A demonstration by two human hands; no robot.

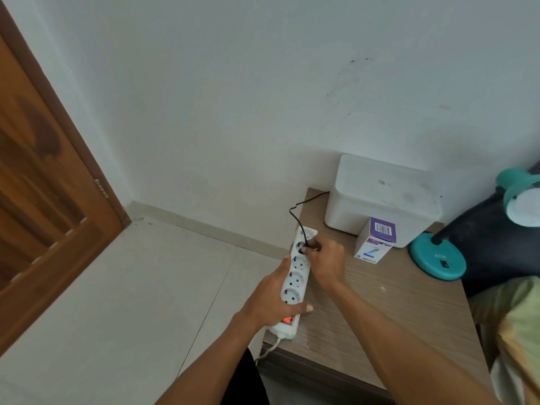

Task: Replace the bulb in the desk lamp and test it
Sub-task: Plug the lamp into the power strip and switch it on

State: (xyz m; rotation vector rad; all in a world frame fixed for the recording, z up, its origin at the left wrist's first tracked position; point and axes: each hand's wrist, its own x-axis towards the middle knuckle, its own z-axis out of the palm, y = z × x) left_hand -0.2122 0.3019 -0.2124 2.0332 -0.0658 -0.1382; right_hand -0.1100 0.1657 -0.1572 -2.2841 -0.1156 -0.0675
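Note:
A white power strip (298, 267) lies along the left edge of the wooden table (380, 302), its red switch (287, 319) glowing. My left hand (273, 302) grips the strip near its switch end. My right hand (324, 258) pinches a black plug (306, 247) at a socket near the strip's far end; whether the plug is fully seated is hidden by my fingers. The plug's black cord (298, 211) loops up toward the wall. A teal desk lamp (436, 258) stands at the right, its shade (523, 200) showing a white bulb inside.
A white box-like device (380, 197) sits against the wall at the table's back. A purple and white bulb carton (375, 241) stands in front of it. A wooden door (43, 185) is at the left, tiled floor (146, 287) below, bedding (514, 331) at the right.

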